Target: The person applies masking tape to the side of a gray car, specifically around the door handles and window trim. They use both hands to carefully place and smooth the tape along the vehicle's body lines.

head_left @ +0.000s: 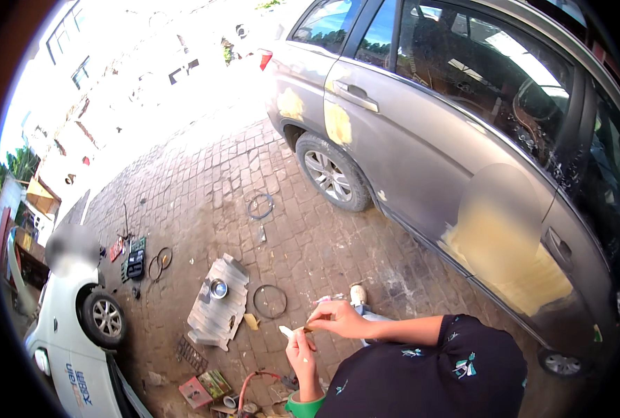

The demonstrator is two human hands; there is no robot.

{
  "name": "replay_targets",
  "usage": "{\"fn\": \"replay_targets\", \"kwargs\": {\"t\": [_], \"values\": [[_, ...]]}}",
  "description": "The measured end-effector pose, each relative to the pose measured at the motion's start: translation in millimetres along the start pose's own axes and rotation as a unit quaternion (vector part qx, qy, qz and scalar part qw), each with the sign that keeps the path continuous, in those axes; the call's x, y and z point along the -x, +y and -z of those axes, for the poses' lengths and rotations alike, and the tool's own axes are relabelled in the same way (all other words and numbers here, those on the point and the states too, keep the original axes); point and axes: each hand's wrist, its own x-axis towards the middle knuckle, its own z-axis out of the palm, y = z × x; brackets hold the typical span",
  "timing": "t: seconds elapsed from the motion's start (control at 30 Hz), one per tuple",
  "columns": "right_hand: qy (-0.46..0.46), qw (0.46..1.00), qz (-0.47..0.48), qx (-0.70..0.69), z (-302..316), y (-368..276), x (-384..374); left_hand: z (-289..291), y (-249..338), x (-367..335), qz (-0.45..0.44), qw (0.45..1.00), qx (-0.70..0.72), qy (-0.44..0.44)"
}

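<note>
Close together in front of my dark shirt, both hands are closed at the fingertips. My left hand (301, 354) points upward and grips a small, flat, pale yellowish piece (286, 331) that sticks out past its fingers. From the right, my right hand (341, 320) pinches the piece's darker brown end. Whether this is one piece or two, I cannot tell. A green round thing (303, 407) shows at my left forearm. To the right stands a grey-brown car (407, 150) with yellowish filler patches (508, 268) on its doors and rear side.
A corrugated grey sheet (209, 317) lies on the brick paving with a round tin (218, 288) on it. Nearby are wire rings (270, 301), a tool case (136, 261), a red box (195, 392) and a red hose (254, 376). A white car (73, 341) stands at left.
</note>
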Motion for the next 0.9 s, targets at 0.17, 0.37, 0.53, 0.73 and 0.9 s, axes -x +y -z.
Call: {"fn": "replay_targets", "kwargs": {"t": [0.17, 0.37, 0.53, 0.73, 0.9], "values": [[0.126, 0.984, 0.087, 0.091, 86.0, -2.2, -74.7, -65.5, 23.0, -119.4, -0.069, 0.986, -0.098, -0.116], [0.262, 0.936, 0.136, 0.191, 154.0, -12.2, -150.5, -134.8, 70.5, -223.1, 0.023, 0.984, 0.017, -0.175], [0.286, 0.830, 0.230, 0.420, 193.5, -23.7, -203.0, -186.0, 85.1, -295.7, -0.019, 0.982, 0.005, -0.186], [0.421, 0.897, 0.101, 0.085, 244.8, -21.7, -282.2, -229.7, 117.5, -404.4, -0.039, 0.933, 0.002, -0.357], [0.438, 0.849, 0.066, -0.287, 277.5, -29.5, -363.9, -269.2, 163.9, -515.6, -0.052, 0.921, 0.045, -0.384]]}}
